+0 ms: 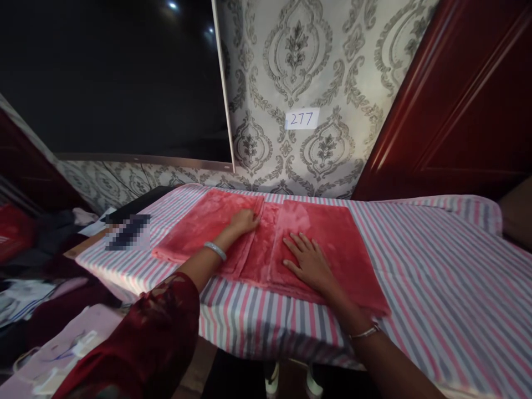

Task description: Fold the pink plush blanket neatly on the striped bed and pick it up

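A plush red blanket [332, 238] lies on a striped cloth [436, 266], its left and right sides folded inward toward a narrow strip down the middle. At the inner edge of the left fold, my left hand [244, 220] is closed, fingers curled on the fabric; its fingertips are partly hidden. My right hand [307, 260] rests flat on the right fold with fingers spread, close to that fold's inner edge. It holds nothing.
Behind the table stands a patterned wall with a paper label [302, 118] reading 277. A large dark television [124, 83] is at upper left, a red-brown wooden door [469, 100] at right. A blurred-out dark object [128, 233] lies on the cloth's left end; clothes pile at far left.
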The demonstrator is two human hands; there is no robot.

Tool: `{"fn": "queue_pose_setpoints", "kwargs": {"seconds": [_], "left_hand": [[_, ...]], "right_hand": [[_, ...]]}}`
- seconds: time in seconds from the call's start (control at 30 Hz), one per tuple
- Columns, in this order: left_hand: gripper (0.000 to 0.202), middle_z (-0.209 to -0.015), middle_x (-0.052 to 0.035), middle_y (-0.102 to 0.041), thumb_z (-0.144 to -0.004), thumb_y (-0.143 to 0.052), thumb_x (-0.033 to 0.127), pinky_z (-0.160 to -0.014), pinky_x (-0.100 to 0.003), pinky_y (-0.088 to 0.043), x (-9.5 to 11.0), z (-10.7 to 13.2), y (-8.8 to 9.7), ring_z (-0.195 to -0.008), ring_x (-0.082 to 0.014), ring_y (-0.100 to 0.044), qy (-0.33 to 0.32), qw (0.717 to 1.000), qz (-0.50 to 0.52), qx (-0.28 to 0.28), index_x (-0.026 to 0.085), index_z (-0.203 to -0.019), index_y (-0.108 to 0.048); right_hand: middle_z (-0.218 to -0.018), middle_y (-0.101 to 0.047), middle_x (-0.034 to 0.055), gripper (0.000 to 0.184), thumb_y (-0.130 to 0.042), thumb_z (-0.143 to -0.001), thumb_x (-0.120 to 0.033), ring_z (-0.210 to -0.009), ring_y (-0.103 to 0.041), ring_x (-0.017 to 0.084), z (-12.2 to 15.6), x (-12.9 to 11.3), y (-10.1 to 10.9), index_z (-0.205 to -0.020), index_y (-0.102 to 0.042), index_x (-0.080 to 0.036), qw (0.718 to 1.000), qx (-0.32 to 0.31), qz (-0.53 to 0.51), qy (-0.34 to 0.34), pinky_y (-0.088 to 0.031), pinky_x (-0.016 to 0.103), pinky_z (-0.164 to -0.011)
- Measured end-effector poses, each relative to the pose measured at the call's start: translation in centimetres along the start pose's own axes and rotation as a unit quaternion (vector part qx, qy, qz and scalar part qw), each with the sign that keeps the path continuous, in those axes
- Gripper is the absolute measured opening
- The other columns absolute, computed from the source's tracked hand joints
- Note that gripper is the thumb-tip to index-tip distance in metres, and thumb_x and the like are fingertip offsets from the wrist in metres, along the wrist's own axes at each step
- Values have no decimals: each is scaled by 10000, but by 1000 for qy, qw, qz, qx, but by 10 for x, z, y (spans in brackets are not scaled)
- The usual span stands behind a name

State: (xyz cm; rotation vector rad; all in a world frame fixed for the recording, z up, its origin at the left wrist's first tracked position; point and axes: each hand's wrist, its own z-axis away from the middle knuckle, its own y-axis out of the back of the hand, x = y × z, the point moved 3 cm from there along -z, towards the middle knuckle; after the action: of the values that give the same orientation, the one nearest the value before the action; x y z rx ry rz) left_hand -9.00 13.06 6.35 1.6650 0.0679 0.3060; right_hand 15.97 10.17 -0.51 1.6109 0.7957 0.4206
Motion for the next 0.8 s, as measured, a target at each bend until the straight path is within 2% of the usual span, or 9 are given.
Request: {"fn": "queue_pose_setpoints", "kwargs": {"seconds": [0.07,0.13,0.2,0.3,0.37,0.47,0.57,0.7,0.8], "left_hand": [[341,-1195,-122,-756,-970,-510,302,-993,-303,-512,-6,-10,8,-1138,-245,-687,4,1000,5,18,177,-1168,-758],[395,-1292,-130,-715,-985,-463,260,-1050,-322,-486,-10,-23,17,-1219,-248,-650,14,999,9,42,186,-1288,-705],[464,-1424,-161,-631,-985,-456,255,-1146,-429,-419,-14,-35,20,-1347,-300,-562,33,997,8,67,193,-1416,-616],[573,-1587,-171,-468,-978,-485,397,-1201,-671,-245,-15,-49,7,-1495,-428,-352,65,996,5,57,236,-1528,-501],[668,-1679,-116,-332,-962,-465,547,-1195,-739,-153,-13,-54,-13,-1540,-471,-218,62,998,-4,13,288,-1577,-430],[753,-1734,-35,-189,-943,-372,671,-1201,-743,-84,-9,-57,-39,-1562,-479,-106,40,999,-25,-25,335,-1615,-342],[788,-1741,-32,-155,-934,-325,701,-1203,-736,-64,-8,-57,-45,-1566,-478,-78,38,998,-30,-29,329,-1628,-308],[845,-1738,-72,-134,-909,-376,712,-1208,-721,-63,-8,-54,-27,-1570,-468,-71,35,997,-4,-75,301,-1640,-273],[799,-1719,-103,-210,-941,-339,685,-1210,-695,-146,-6,-44,-8,-1567,-435,-162,9,995,19,-102,285,-1632,-300]], "right_hand": [[-1691,-285,65,641,-463,-1009,-505,-1562,-221,327,0,0,1,-1603,-388,-276,1000,2,-2,-1,-193,581,-1242],[-1690,-289,65,637,-463,-1009,-508,-1561,-225,326,0,0,1,-1602,-390,-285,1000,6,-5,-2,-190,583,-1241],[-1688,-294,65,641,-471,-1006,-509,-1561,-224,324,0,0,2,-1603,-387,-291,1000,6,-9,-5,-188,583,-1242],[-1692,-281,63,652,-482,-1002,-508,-1569,-203,320,-1,0,2,-1606,-380,-288,1000,-3,-18,-8,-184,582,-1245],[-1698,-263,59,657,-489,-999,-505,-1573,-187,319,-1,2,2,-1608,-377,-286,1000,-11,-23,-8,-180,583,-1247],[-1700,-252,52,664,-501,-994,-499,-1575,-178,321,-1,3,1,-1611,-369,-294,1000,-11,-24,-4,-182,591,-1246],[-1701,-252,49,658,-497,-997,-495,-1575,-179,320,-1,3,0,-1612,-365,-303,1000,-7,-18,-5,-195,594,-1242],[-1699,-264,51,642,-478,-1010,-493,-1572,-195,311,0,1,2,-1612,-363,-303,1000,-7,-4,-5,-209,577,-1241],[-1693,-282,67,633,-465,-1014,-500,-1567,-209,314,-1,1,4,-1607,-377,-293,1000,-1,3,-5,-214,577,-1237]]}}
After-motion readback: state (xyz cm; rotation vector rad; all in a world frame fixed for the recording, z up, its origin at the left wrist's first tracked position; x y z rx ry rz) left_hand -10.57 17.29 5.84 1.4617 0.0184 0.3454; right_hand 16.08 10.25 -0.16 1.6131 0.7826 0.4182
